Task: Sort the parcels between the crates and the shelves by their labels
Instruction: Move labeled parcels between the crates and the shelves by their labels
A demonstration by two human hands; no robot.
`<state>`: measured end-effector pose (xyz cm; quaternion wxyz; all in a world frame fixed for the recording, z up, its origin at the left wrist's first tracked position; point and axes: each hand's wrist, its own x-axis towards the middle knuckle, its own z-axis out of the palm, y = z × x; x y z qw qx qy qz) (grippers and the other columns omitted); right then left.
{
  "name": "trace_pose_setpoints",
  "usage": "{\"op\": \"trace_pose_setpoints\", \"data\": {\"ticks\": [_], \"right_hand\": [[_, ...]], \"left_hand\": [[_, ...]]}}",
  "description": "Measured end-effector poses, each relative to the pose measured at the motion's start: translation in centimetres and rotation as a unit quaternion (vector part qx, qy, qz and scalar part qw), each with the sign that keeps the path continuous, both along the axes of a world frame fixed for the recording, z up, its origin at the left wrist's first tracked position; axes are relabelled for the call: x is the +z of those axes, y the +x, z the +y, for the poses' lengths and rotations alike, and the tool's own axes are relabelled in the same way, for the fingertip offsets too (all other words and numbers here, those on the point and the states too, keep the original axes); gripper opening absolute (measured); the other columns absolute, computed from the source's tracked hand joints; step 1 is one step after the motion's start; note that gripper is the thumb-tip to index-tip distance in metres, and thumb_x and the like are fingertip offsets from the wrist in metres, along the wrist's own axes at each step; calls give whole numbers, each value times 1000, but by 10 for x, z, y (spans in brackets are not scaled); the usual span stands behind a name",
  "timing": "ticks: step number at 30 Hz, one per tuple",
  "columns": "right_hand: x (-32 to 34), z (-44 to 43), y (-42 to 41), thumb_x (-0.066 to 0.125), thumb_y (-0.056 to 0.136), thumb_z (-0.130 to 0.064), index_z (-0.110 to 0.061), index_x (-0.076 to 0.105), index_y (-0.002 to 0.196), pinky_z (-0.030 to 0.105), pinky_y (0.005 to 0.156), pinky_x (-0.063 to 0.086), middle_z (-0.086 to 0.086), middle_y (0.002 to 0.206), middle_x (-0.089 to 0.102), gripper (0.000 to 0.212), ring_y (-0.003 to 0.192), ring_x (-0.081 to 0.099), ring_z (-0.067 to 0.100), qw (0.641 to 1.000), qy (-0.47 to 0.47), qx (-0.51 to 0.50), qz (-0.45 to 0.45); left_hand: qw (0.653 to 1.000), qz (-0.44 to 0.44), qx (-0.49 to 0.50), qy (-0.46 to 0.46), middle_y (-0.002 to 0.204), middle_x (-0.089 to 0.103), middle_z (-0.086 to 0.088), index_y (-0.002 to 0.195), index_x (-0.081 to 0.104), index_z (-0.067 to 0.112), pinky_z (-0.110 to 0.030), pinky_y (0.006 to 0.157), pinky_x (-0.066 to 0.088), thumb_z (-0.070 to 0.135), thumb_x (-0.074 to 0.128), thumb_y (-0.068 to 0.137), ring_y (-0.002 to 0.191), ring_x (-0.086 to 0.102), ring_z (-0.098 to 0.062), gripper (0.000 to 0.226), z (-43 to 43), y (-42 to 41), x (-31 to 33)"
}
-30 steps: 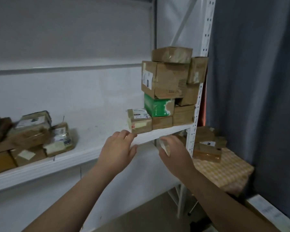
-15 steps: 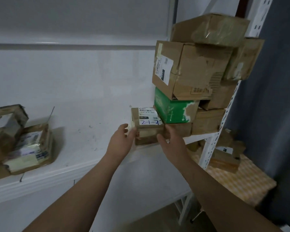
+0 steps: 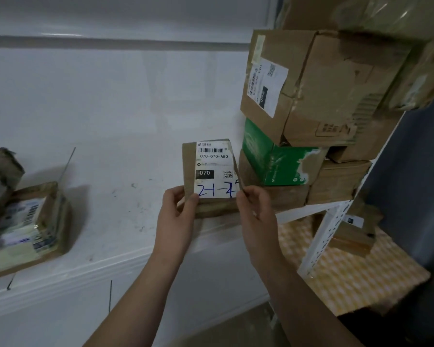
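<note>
Both hands, left (image 3: 176, 214) and right (image 3: 254, 211), pinch the labelled parcel (image 3: 212, 171).

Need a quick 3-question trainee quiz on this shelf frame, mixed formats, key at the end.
1. True or false: the left hand and the right hand both grip the small parcel.
2. Which code is printed on its label? A) 070-070-A80 B) 022-022-B10 C) 150-150-C40
3. Fill in: the green box sits directly ___ the big brown carton.
Key: 1 true; 2 A; 3 under.
</note>
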<state>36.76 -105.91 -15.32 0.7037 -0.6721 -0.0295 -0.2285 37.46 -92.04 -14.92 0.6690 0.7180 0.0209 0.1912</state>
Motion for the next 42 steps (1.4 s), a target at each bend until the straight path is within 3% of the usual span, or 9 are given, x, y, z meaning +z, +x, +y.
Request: {"op": "trace_pose_setpoints", "data": {"ticks": [6, 15, 20, 23, 25, 28, 33, 37, 42], "right_hand": [[-7, 18, 5, 64, 91, -15, -19, 61, 110, 13, 76, 49, -8, 108, 69, 19, 100, 64, 3, 999, 16, 44, -3], [1, 34, 7, 64, 91, -15, -26, 61, 111, 17, 79, 50, -16, 110, 66, 23, 107, 61, 4, 995, 3, 99, -27], [5, 52, 6, 64, 83, -30, -26, 58, 117, 37, 98, 46, -12, 120, 61, 36, 115, 54, 3, 990, -37, 133, -17], [6, 74, 2, 67, 77, -26, -25, 52, 122, 29, 91, 51, 1, 129, 55, 47, 115, 57, 9, 980, -19, 198, -13], [7, 93, -1, 71, 74, -24, -26, 47, 120, 22, 81, 53, 3, 124, 60, 52, 106, 62, 7, 973, -18, 232, -7], [8, 117, -5, 73, 73, -26, -33, 44, 107, 16, 71, 51, -15, 103, 69, 45, 91, 65, -2, 971, -32, 237, 13], [9, 153, -7, 67, 82, -11, -28, 44, 99, 9, 54, 43, -19, 83, 66, 34, 68, 62, -8, 982, 3, 189, 21], [9, 180, -8, 65, 86, -22, -43, 44, 119, 10, 77, 45, -29, 109, 55, 45, 98, 58, -7, 985, -35, 167, 30], [9, 197, -3, 55, 94, -30, -34, 48, 134, 24, 88, 42, -28, 111, 57, 41, 108, 56, 5, 980, -141, 135, 30]], "left_hand": [[996, -82, -45, 14, 120, 61, 21, 131, 47, 20, -14, 94, 44, 5, 51, 95, 116, 55, 0, 39, 35, -9, -8], [993, -119, -20, 15, 125, 59, 18, 130, 46, 22, -10, 92, 42, 1, 49, 95, 120, 52, 0, 41, 52, -15, -5], [992, -100, 65, 42, 120, 61, 25, 133, 51, 23, -14, 90, 45, 14, 55, 95, 112, 58, -2, 40, 72, -34, -2], [988, -81, 113, 59, 115, 65, 19, 123, 58, 31, -22, 87, 48, 18, 58, 93, 102, 63, -4, 32, 88, -51, 1], [982, -77, 145, 93, 108, 67, 22, 111, 58, 42, -13, 79, 47, 18, 58, 93, 94, 63, 2, 30, 99, -63, 4], [965, -71, 186, 168, 98, 67, 18, 103, 57, 44, -4, 68, 42, 21, 59, 92, 86, 61, 6, 26, 116, -80, 5], [901, -59, 207, 375, 95, 64, 2, 102, 64, 17, -23, 77, 39, 37, 55, 89, 90, 58, -18, 25, 149, -92, 14], [770, -65, 261, 578, 107, 66, -4, 101, 69, 17, -42, 87, 35, 46, 65, 81, 102, 57, -32, 35, 177, -97, 22], [725, -60, 313, 611, 119, 62, -14, 92, 70, 14, -58, 104, 24, 25, 77, 74, 120, 50, -38, 22, 205, -102, 28]]}}
